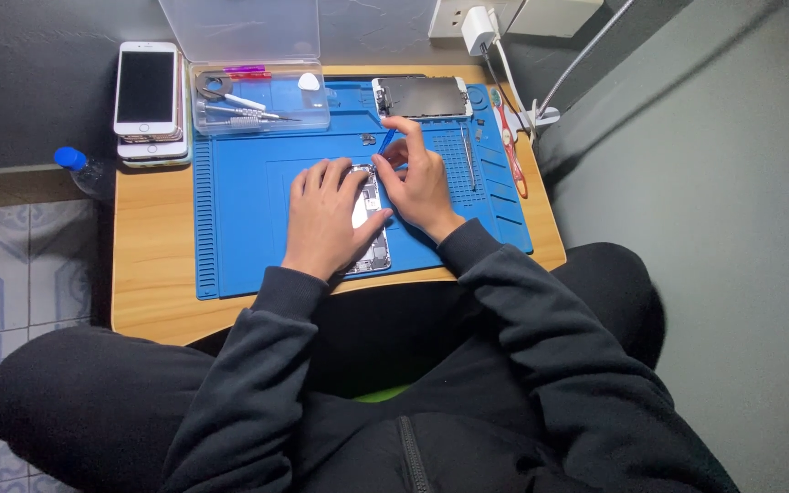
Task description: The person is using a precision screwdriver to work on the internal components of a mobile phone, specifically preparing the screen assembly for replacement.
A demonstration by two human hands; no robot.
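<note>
Blue mat (248,219) on wooden surface (152,274); opened phone (369,239) at mat's middle, pinned flat under spread left hand (324,217). Right hand (420,178) pinching blue screwdriver (386,140) at phone's top end. Clear box (257,96) at mat's far edge.

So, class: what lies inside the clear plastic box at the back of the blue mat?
Inside the clear box, lid raised, lie metal tweezers, a white pick, a white-handled tool and slim pink tools. Reflections on the plastic blur smaller parts; nothing more can be told.
</note>
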